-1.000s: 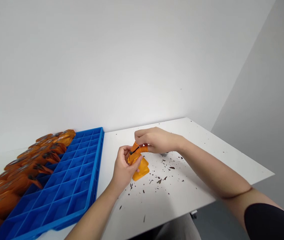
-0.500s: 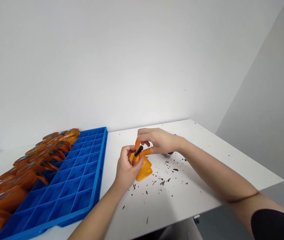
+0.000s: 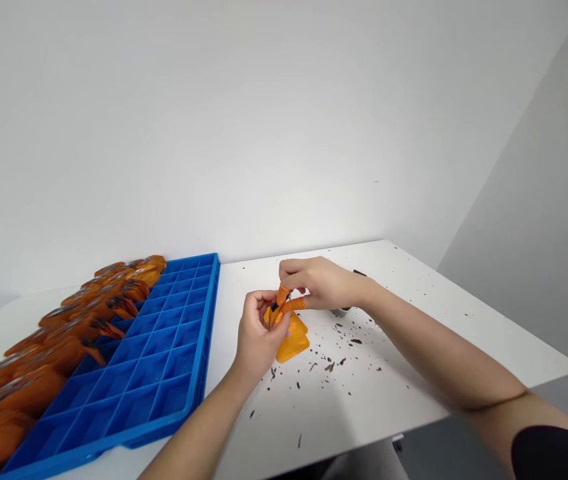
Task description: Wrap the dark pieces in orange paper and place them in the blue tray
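While the left hand grips the orange piece, right hand fingers pinch its top.

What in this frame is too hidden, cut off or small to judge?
- Small black piece, head view: mostly covered by the left hand and right hand; its kind is unclear.
- Orange pouch: top hidden by the fingers.
- Orange pouches in the blue tray: cut off at the left edge.
- Dark specks: too small to identify.
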Motion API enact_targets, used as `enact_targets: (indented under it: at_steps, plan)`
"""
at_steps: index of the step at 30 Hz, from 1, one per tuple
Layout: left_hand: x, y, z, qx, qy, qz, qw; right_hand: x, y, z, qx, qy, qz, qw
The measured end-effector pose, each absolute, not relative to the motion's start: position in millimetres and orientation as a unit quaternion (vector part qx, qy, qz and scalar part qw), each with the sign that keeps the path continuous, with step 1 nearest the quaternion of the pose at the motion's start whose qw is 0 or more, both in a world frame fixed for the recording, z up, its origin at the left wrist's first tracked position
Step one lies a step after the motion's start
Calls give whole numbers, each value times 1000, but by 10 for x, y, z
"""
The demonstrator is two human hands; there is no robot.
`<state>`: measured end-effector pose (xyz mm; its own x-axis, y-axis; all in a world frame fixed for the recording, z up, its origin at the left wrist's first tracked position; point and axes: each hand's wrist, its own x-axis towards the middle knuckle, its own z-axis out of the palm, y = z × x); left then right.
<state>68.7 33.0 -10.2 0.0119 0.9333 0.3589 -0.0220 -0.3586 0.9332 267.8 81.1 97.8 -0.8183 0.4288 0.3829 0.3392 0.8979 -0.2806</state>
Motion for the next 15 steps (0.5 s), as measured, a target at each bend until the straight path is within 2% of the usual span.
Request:
enact_targets:
  at_steps: [11, 15]
  plan:
    - [653, 336, -103, 584, 425, 570, 391, 2597, 789, 867, -234, -956, -37, 176]
    - [644, 336, -96, 584, 454, 552, 384, 2583, 778, 868, -261, -943, -36, 205]
